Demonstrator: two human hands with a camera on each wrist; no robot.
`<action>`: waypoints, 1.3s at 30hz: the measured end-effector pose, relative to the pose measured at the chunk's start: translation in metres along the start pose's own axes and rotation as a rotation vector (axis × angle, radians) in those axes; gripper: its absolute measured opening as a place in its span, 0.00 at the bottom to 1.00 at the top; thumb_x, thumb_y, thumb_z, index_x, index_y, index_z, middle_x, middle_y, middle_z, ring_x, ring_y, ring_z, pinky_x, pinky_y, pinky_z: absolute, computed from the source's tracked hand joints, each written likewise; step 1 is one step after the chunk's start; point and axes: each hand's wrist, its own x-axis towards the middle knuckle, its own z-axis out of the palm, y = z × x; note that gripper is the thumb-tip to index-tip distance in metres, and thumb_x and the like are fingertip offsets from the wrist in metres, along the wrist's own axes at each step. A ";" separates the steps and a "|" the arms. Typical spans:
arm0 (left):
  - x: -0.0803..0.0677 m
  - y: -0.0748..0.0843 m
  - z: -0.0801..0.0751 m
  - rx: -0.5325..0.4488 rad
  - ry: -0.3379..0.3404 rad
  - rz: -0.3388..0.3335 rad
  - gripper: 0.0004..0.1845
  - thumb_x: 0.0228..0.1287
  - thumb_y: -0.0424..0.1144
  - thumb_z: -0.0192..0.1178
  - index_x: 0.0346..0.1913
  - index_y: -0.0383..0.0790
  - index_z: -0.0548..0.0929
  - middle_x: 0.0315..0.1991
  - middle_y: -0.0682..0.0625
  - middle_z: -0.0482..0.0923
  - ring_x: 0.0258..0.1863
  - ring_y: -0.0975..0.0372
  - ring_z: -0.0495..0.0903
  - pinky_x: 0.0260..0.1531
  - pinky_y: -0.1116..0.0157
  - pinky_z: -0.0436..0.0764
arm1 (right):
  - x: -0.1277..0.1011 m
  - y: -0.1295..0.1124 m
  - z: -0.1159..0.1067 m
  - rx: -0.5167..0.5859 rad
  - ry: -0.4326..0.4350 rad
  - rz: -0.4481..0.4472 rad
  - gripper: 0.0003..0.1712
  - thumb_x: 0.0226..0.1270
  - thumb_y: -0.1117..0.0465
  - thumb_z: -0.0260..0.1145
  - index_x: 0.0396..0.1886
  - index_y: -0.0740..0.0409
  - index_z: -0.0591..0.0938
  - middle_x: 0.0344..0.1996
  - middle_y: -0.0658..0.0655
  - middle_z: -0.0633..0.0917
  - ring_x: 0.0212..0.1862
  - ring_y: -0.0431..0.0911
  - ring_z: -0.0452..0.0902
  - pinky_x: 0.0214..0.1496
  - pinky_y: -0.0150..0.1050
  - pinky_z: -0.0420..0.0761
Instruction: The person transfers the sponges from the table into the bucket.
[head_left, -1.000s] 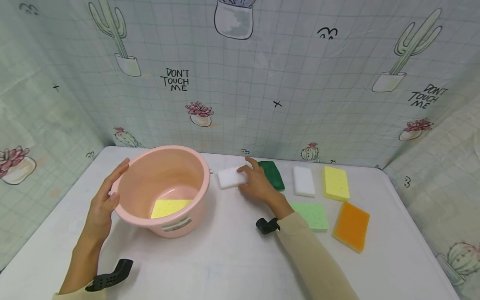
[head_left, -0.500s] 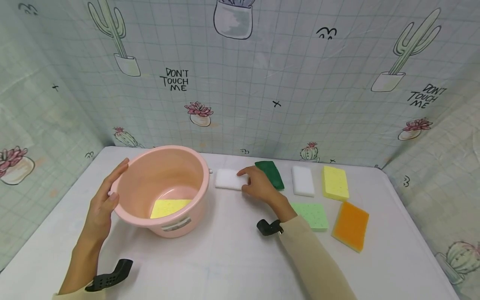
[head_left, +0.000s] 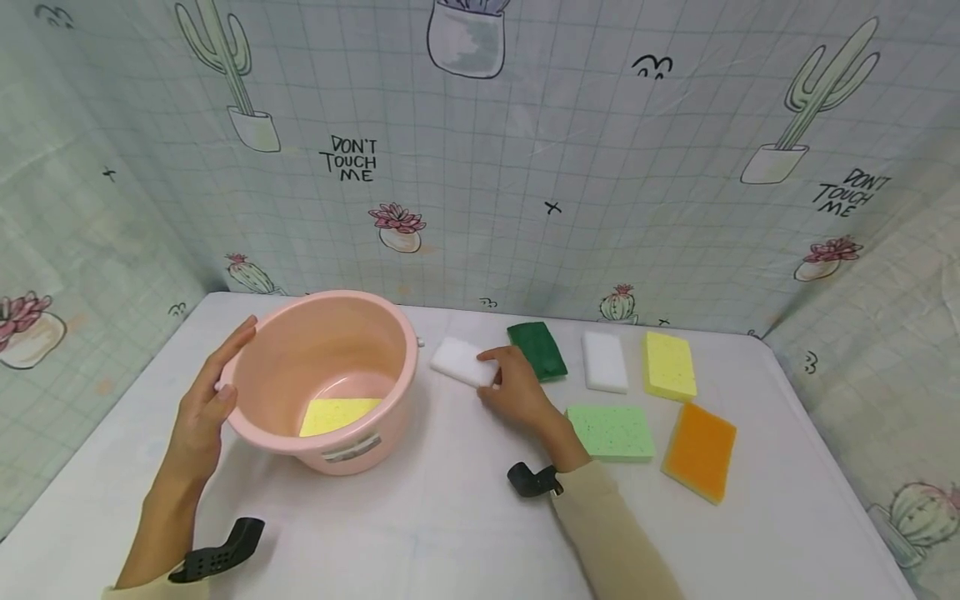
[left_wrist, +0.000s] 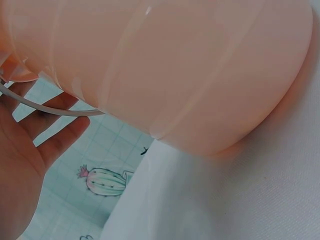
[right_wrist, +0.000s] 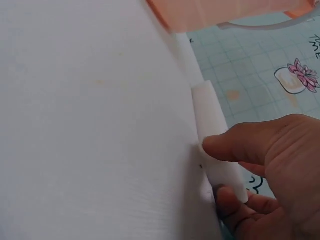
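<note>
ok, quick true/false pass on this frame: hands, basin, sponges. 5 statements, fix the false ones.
1. The right hand pinches the white sponge. True.
2. The pink basin holds an orange sponge. False: a yellow sponge lies in it.
3. The left hand rests on the basin's outer wall. True.
4. The dark green sponge is stacked on the light green sponge. False: they lie apart on the table.
5. The white sponge is inside the basin. False: it is beside it.
</note>
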 end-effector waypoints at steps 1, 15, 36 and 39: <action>0.000 0.000 0.000 -0.001 -0.001 0.004 0.29 0.68 0.41 0.43 0.73 0.46 0.62 0.74 0.53 0.53 0.72 0.60 0.51 0.68 0.60 0.52 | -0.002 0.001 0.001 0.012 0.015 -0.004 0.26 0.53 0.69 0.71 0.55 0.63 0.79 0.47 0.61 0.74 0.34 0.44 0.70 0.35 0.36 0.72; -0.001 -0.002 0.000 -0.016 0.006 0.020 0.28 0.69 0.41 0.43 0.72 0.45 0.62 0.74 0.52 0.54 0.72 0.60 0.50 0.68 0.62 0.52 | -0.011 0.004 0.005 0.062 0.080 -0.047 0.23 0.51 0.67 0.73 0.51 0.60 0.82 0.46 0.58 0.75 0.33 0.44 0.72 0.35 0.36 0.74; 0.000 0.000 0.001 -0.018 0.005 -0.008 0.29 0.68 0.41 0.44 0.72 0.46 0.62 0.74 0.53 0.54 0.72 0.60 0.50 0.68 0.55 0.51 | -0.011 -0.044 -0.047 0.116 0.206 -0.185 0.24 0.55 0.59 0.74 0.54 0.55 0.82 0.43 0.57 0.76 0.31 0.44 0.75 0.35 0.39 0.78; -0.001 0.000 0.000 -0.019 0.006 0.000 0.29 0.68 0.41 0.44 0.72 0.46 0.62 0.74 0.53 0.54 0.72 0.59 0.50 0.68 0.55 0.51 | -0.010 -0.053 -0.056 0.116 0.214 -0.223 0.24 0.56 0.58 0.74 0.54 0.54 0.82 0.40 0.56 0.76 0.31 0.44 0.75 0.34 0.39 0.78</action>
